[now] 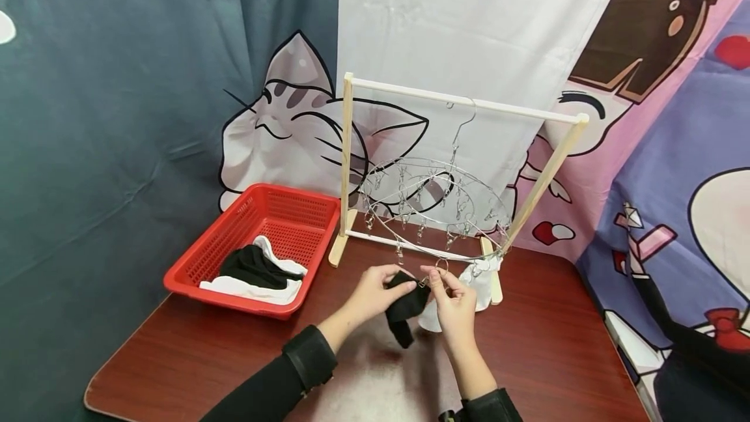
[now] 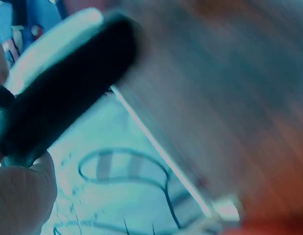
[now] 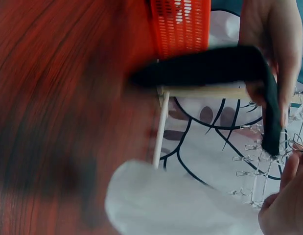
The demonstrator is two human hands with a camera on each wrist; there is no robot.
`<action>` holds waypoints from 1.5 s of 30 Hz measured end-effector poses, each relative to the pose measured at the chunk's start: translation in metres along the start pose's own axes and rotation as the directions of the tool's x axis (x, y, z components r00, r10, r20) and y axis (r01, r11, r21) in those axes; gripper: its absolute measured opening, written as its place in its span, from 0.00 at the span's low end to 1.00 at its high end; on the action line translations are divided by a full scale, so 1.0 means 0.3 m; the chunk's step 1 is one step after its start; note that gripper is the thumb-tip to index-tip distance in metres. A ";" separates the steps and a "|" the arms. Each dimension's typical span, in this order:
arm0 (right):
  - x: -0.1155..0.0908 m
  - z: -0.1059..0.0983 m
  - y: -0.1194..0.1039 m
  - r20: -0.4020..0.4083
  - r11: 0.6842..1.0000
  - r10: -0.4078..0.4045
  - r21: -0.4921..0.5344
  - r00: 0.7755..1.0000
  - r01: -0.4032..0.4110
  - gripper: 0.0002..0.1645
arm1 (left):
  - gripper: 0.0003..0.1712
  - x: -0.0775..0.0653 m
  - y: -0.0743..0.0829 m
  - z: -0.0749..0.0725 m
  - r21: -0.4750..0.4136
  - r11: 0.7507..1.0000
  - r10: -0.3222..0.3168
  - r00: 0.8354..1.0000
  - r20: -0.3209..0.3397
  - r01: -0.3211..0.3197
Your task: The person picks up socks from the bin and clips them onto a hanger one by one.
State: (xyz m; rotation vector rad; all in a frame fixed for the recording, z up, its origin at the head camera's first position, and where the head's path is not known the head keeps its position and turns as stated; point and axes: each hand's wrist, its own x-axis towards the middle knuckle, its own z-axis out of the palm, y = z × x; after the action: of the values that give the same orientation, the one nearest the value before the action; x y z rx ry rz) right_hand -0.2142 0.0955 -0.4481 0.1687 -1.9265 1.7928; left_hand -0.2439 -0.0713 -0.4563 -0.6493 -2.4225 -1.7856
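My left hand (image 1: 370,295) grips a black sock (image 1: 410,305) between thumb and fingers near its upper end, and the rest of the sock dangles. At that upper end my right hand (image 1: 456,308) pinches a small metal clip (image 1: 423,282) on the rim of a round wire drying hanger (image 1: 405,238). In the right wrist view the black sock (image 3: 210,68) bends down toward the clip between both hands. White socks (image 1: 482,284) hang from the hanger's near right side, one partly hidden behind my right hand. The left wrist view is blurred, with the sock (image 2: 68,88) across it.
A wooden stand (image 1: 347,148) carries the hanger by its hook (image 1: 469,116) from the top bar. Several clips dangle around the wire rings. To the left, a red plastic basket (image 1: 181,279) holds black cloth (image 1: 258,266) and white cloth (image 1: 249,286). Everything stands on a reddish-brown table (image 1: 545,344).
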 end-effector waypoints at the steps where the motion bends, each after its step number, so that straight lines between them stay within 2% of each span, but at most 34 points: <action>1: -0.001 0.002 -0.001 -0.005 1.000 0.006 0.004 1.000 -0.006 0.10 | 0.08 -0.003 0.005 0.018 -0.023 1.000 -0.003 1.000 0.014 0.004; 5: -0.001 0.001 0.003 -0.037 0.999 0.018 0.037 0.999 -0.017 0.10 | 0.08 -0.013 0.022 0.060 -0.099 0.995 0.002 0.999 0.053 0.003; 11: 0.008 -0.010 0.009 -0.045 0.998 -0.006 0.056 0.999 0.008 0.10 | 0.08 -0.013 0.031 0.069 -0.164 0.986 0.044 0.998 0.047 -0.036; 17: -0.009 -0.013 -0.028 -0.010 0.999 -0.025 -0.028 1.000 0.025 0.08 | 0.07 -0.012 0.036 0.075 -0.176 0.982 0.071 0.997 -0.026 -0.074; 19: -0.019 -0.016 -0.058 -0.012 0.997 -0.030 -0.075 0.999 0.029 0.08 | 0.06 -0.013 0.039 0.081 -0.129 0.984 0.116 0.990 -0.080 -0.126; 20: -0.021 -0.019 -0.063 -0.020 0.996 -0.020 -0.092 1.000 0.018 0.08 | 0.06 -0.013 0.039 0.083 -0.078 0.981 0.166 0.979 -0.117 -0.176; 21: -0.022 -0.022 -0.067 -0.030 0.995 0.001 -0.098 1.000 -0.004 0.08 | 0.06 -0.011 0.039 0.083 -0.006 0.970 0.241 0.957 -0.160 -0.245; 22: -0.021 -0.028 -0.058 -0.036 0.995 0.015 -0.103 0.999 -0.018 0.09 | 0.06 -0.006 0.039 0.080 0.089 0.944 0.329 0.923 -0.201 -0.317; 23: -0.019 -0.034 -0.047 -0.043 0.994 0.028 -0.105 0.999 -0.032 0.09 | 0.07 0.001 0.039 0.071 0.191 0.904 0.422 0.875 -0.238 -0.383; 24: -0.016 -0.041 -0.036 -0.047 0.994 0.039 -0.099 0.998 -0.043 0.10 | 0.07 0.010 0.041 0.059 0.293 0.852 0.508 0.820 -0.264 -0.433; 25: -0.012 -0.049 -0.020 -0.053 0.994 0.047 -0.095 0.997 -0.051 0.11 | 0.08 0.021 0.041 0.043 0.393 0.796 0.581 0.764 -0.281 -0.461; 26: -0.008 -0.057 0.000 -0.062 0.994 0.060 -0.088 0.996 -0.065 0.12 | 0.10 0.033 0.040 0.025 0.484 0.740 0.638 0.715 -0.286 -0.467; 27: -0.006 -0.064 0.009 -0.069 0.994 0.059 -0.083 0.996 -0.064 0.12 | 0.13 0.046 0.041 0.004 0.556 0.696 0.671 0.687 -0.277 -0.455; 28: -0.004 -0.071 0.017 -0.079 0.995 0.053 -0.078 0.995 -0.059 0.13 | 0.15 0.057 0.042 -0.017 0.610 0.665 0.682 0.684 -0.259 -0.431; 29: -0.003 -0.078 0.023 -0.091 0.996 0.040 -0.082 0.995 -0.048 0.13 | 0.17 0.067 0.042 -0.037 0.650 0.644 0.678 0.695 -0.240 -0.404; 31: -0.006 -0.089 0.033 -0.123 0.995 0.011 -0.094 0.992 -0.022 0.13 | 0.19 0.082 0.042 -0.070 0.701 0.620 0.641 0.742 -0.195 -0.352; 33: -0.011 -0.098 0.039 -0.161 0.989 -0.036 -0.149 0.986 0.011 0.13 | 0.16 0.089 0.042 -0.092 0.723 0.613 0.591 0.792 -0.152 -0.319; 35: -0.019 -0.102 0.044 -0.200 0.970 -0.087 -0.241 0.976 0.037 0.14 | 0.12 0.090 0.041 -0.101 0.727 0.610 0.559 0.822 -0.112 -0.316; 37: -0.028 -0.102 0.046 -0.230 0.939 -0.131 -0.340 0.964 0.047 0.18 | 0.10 0.089 0.038 -0.100 0.729 0.602 0.542 0.838 -0.072 -0.326; 40: -0.039 -0.094 0.050 -0.223 0.907 -0.171 -0.417 0.960 0.064 0.24 | 0.11 0.094 0.035 -0.096 0.757 0.567 0.519 0.855 -0.023 -0.324; 43: -0.043 -0.081 0.054 -0.177 0.908 -0.183 -0.408 0.967 0.097 0.24 | 0.22 0.127 0.039 -0.112 0.796 0.540 0.458 0.889 -0.006 -0.273; 45: -0.041 -0.073 0.055 -0.142 0.915 -0.190 -0.384 0.971 0.123 0.21 | 0.29 0.157 0.039 -0.131 0.823 0.515 0.426 0.905 -0.004 -0.239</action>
State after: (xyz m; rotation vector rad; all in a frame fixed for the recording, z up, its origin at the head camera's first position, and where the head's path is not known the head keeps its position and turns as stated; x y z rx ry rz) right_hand -0.2044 0.1156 -0.4682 0.0298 -2.0199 1.2637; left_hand -0.2899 -0.0909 -0.4190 -0.6836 -2.3675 -0.4218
